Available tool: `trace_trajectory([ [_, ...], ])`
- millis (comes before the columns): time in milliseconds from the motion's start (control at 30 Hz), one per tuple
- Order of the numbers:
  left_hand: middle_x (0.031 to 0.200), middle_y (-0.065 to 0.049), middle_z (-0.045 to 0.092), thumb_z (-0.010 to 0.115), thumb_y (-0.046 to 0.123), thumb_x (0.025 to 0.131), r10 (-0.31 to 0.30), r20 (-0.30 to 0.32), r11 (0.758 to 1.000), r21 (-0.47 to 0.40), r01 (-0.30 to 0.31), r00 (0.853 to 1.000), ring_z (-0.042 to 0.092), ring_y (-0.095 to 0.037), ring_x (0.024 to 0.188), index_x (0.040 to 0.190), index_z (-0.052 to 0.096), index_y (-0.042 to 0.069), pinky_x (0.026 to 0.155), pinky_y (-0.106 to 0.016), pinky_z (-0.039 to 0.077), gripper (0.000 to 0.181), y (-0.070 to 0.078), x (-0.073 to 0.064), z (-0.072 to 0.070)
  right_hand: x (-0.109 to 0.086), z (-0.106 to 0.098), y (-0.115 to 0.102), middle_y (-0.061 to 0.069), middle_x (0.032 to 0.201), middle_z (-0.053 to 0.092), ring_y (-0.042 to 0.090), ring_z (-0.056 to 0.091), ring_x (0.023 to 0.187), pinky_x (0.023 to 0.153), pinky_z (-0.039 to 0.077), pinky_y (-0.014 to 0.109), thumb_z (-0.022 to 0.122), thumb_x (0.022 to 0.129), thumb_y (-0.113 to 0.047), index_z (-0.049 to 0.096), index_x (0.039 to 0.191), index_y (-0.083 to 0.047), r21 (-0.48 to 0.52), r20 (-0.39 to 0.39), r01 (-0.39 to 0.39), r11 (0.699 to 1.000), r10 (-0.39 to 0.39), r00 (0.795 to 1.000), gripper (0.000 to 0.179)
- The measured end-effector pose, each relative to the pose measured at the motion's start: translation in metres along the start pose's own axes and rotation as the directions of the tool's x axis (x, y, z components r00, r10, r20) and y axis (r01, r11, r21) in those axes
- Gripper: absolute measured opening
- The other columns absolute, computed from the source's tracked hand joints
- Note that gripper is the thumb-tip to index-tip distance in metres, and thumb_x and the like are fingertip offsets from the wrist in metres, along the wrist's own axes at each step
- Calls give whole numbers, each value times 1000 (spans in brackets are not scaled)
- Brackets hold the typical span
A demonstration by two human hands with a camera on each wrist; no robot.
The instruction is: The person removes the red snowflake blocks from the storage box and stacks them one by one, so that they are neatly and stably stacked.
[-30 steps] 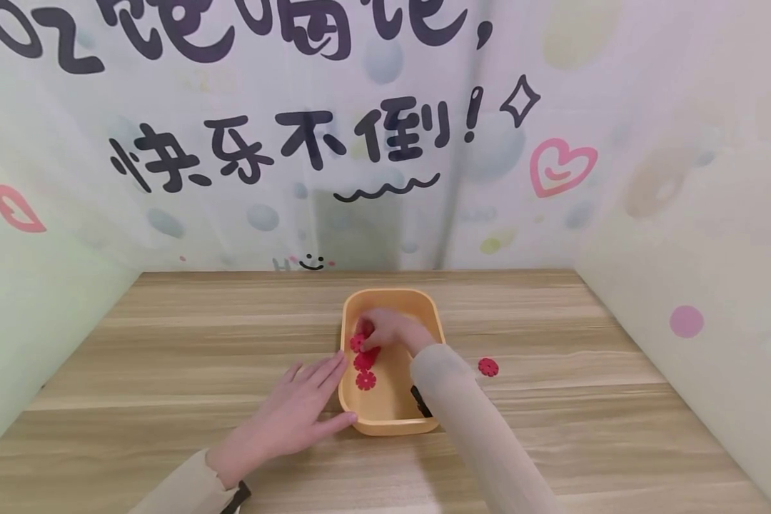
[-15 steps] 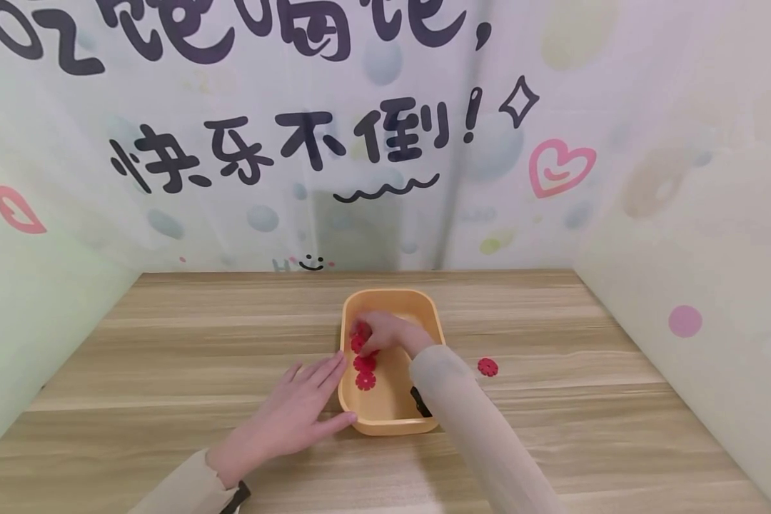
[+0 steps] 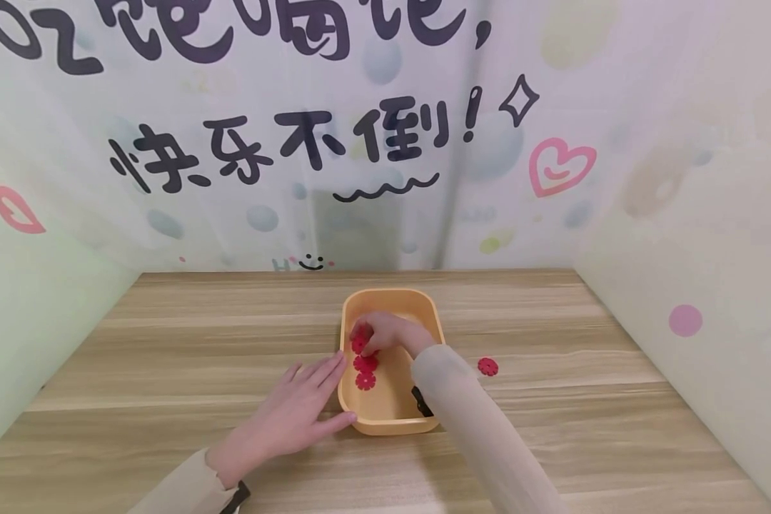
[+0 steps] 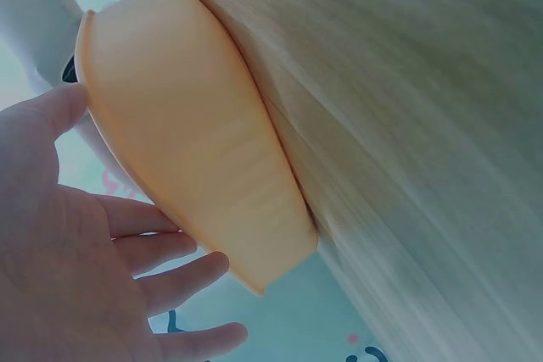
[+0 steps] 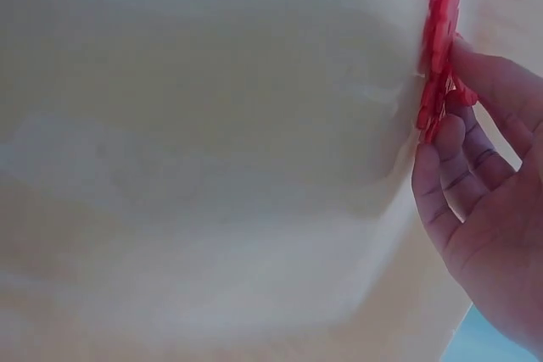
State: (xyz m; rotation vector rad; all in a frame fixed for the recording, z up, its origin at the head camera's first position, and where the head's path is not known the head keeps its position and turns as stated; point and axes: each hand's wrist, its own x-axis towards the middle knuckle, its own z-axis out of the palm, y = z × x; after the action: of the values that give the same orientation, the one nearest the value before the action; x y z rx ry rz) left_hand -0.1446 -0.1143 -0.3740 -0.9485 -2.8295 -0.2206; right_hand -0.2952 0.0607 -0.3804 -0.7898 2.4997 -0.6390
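An orange-yellow plastic bin (image 3: 395, 427) stands on the wooden table. Red snowflake discs (image 3: 365, 380), round with notched edges, lie along its left side inside. My right hand (image 3: 388, 332) reaches into the bin and pinches a red disc between thumb and fingers. In the right wrist view, the red discs (image 5: 439, 36) overlap in a row, so which ones the fingers hold is partly hidden. My left hand (image 3: 295, 410) touches the bin's left rim with thumb and fingertips, fingers straight. The left wrist view has them against the bin's outer wall (image 4: 182, 116).
One loose red snowflake disc (image 3: 487, 367) lies on the table (image 3: 552, 442), right of the bin. A printed curtain (image 3: 385, 235) hangs behind the table's far edge. Pale walls close in both sides. My right forearm (image 3: 482, 428) crosses the bin's right rim.
The right hand's fingers shift slightly at the red discs, which move a little within the bin. The left hand, the bin and the loose disc stay where they were.
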Motion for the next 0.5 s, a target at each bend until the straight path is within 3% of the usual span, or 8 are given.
trace_trajectory([
  [500, 139, -7, 32, 38, 61, 83, -6, 4, 1000, -11, 6, 1000, 32, -23, 123, 135, 35, 3, 92, -54, 27, 77, 0, 0, 0, -2, -2, 3, -5, 93, 54, 12, 49, 87, 77, 42, 23, 63, 79, -5, 60, 109, -15, -18, 41, -1, 1000, 2, 999, 32],
])
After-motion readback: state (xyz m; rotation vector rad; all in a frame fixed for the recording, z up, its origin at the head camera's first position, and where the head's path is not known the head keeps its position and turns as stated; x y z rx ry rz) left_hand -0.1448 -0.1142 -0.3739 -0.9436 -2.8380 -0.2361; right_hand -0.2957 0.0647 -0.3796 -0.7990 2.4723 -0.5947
